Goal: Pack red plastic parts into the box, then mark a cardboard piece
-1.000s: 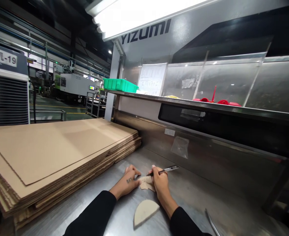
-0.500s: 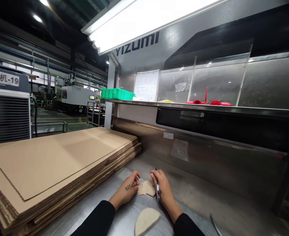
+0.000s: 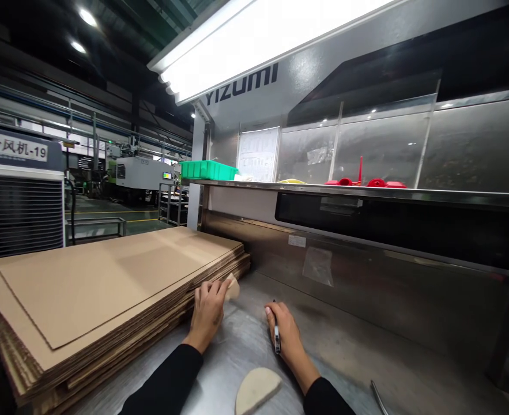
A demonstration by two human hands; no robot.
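Observation:
My left hand [image 3: 206, 311] grips an irregular beige piece [image 3: 233, 289] of flat material between thumb and fingers, lifted beside the cardboard stack. Its exact kind is unclear. My right hand [image 3: 287, 329] is closed around a slim black-and-silver pen-like tool [image 3: 277, 335], its dark tip pointing away from me over the metal table [image 3: 223, 360]. Between my forearms a beige half-round pad [image 3: 257, 389] lies flat on the tabletop, touched by neither hand.
Flattened cardboard sheets [image 3: 107, 282] are piled high at left. A metal shelf [image 3: 366, 191] runs across, holding a green bin [image 3: 208, 170] and red parts [image 3: 377, 182]. A curved metal rod [image 3: 378, 396] lies at lower right. A lamp [image 3: 237, 46] hangs overhead.
My left hand has taken the irregular beige piece off the tabletop and carried it up and left toward the cardboard. My right hand stays nearly in place with the pen-like tool.

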